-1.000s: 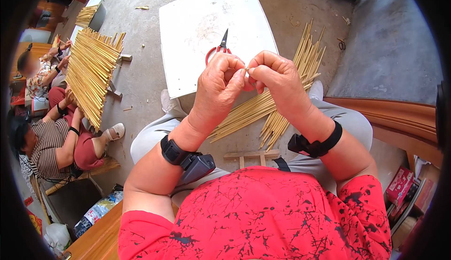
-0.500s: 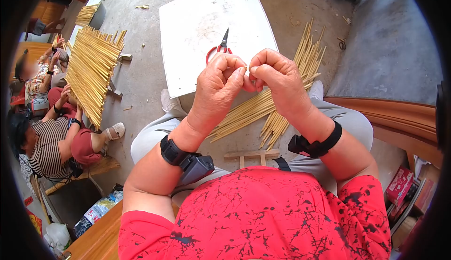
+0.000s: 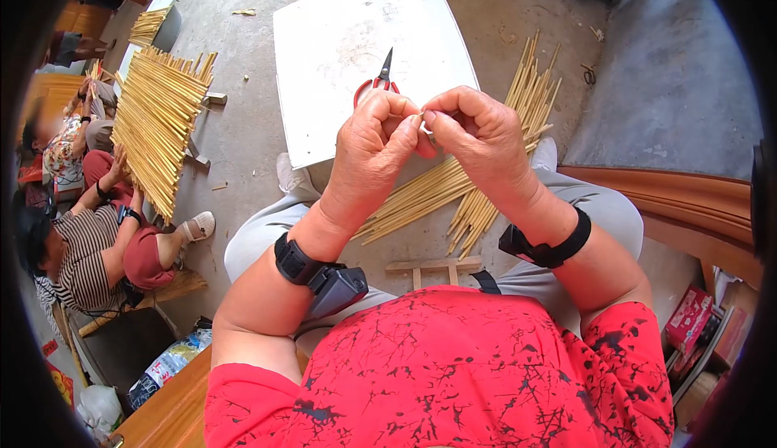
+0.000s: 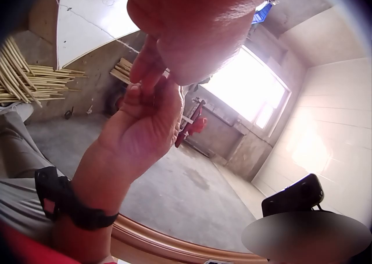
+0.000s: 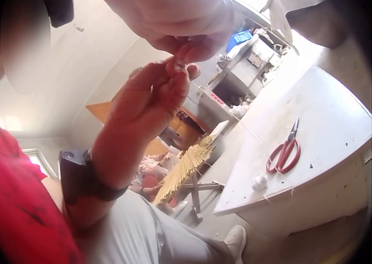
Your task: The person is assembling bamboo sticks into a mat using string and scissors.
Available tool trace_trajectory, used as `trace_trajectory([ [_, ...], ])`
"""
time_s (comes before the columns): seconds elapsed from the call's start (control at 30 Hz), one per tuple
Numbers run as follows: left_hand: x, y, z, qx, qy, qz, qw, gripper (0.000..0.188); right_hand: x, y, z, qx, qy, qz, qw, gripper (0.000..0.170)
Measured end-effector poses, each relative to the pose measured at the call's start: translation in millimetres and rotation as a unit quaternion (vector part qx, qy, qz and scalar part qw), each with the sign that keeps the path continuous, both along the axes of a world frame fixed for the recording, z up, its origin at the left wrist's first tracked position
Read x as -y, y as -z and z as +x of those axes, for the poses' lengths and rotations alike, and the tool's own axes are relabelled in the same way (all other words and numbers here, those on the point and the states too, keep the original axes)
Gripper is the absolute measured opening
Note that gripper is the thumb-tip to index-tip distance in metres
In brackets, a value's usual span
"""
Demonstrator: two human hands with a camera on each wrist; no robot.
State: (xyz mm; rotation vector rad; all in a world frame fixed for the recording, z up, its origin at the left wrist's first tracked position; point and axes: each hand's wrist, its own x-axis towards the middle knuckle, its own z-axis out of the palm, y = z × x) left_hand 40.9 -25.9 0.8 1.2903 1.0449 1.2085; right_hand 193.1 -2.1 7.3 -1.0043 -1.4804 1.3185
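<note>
In front of the chest, the left hand (image 3: 372, 150) and right hand (image 3: 487, 142) meet fingertip to fingertip. Thumb and forefinger of each pinch a thin whitish thread (image 5: 181, 67), mostly hidden by the fingers. Beyond them stands a white-topped table (image 3: 324, 51). Red-handled scissors (image 3: 384, 74) lie on it with their dark blades pointing away, just past the left hand's knuckles. A small white ball of thread (image 5: 260, 181) sits beside the scissors in the right wrist view.
Loose straw-coloured sticks (image 3: 429, 197) lie on the floor below the hands and to the right. At left, two people sit by a slanted panel of sticks (image 3: 162, 120). A small wooden stool (image 3: 433, 267) is between the knees; a wooden frame (image 3: 680, 213) runs along the right.
The right hand's thumb and forefinger have shifted slightly left and turned, closing up to the left fingertips. The left hand stays nearly in place. At left, the seated people have moved their arms.
</note>
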Motion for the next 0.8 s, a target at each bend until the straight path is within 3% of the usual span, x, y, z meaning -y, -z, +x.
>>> trace_trajectory([
  [0.13, -0.3, -1.0, -0.7, -0.015, 0.003, -0.012, 1.0, 0.005, -3.7, 4.9, 1.4, 0.105, 0.027, 0.15, 0.983, 0.009],
  [0.23, 0.8, -2.2, -0.9, 0.016, 0.006, -0.048, 0.999, 0.007, -3.7, 6.4, -1.3, 0.106, 0.039, 0.192, 0.975, 0.007],
  [0.43, 1.6, -2.3, -0.5, 0.089, 0.005, -0.102, 0.991, 0.009, -3.9, 9.0, -3.6, 0.123, 0.056, 0.189, 0.973, 0.008],
  [0.5, 1.4, -5.4, -2.0, 0.034, 0.012, -0.081, 0.996, 0.006, -4.0, 7.8, -4.2, 0.134, 0.059, 0.207, 0.967, 0.008],
  [0.73, 2.2, -6.1, -3.6, 0.022, 0.005, -0.073, 0.997, 0.006, -5.2, 6.0, -5.4, 0.154, 0.07, 0.276, 0.946, 0.012],
  [0.8, 1.4, -2.4, -5.2, -0.028, 0.004, -0.057, 0.998, 0.007, -6.4, 5.8, -4.5, 0.176, 0.067, 0.301, 0.935, 0.013],
])
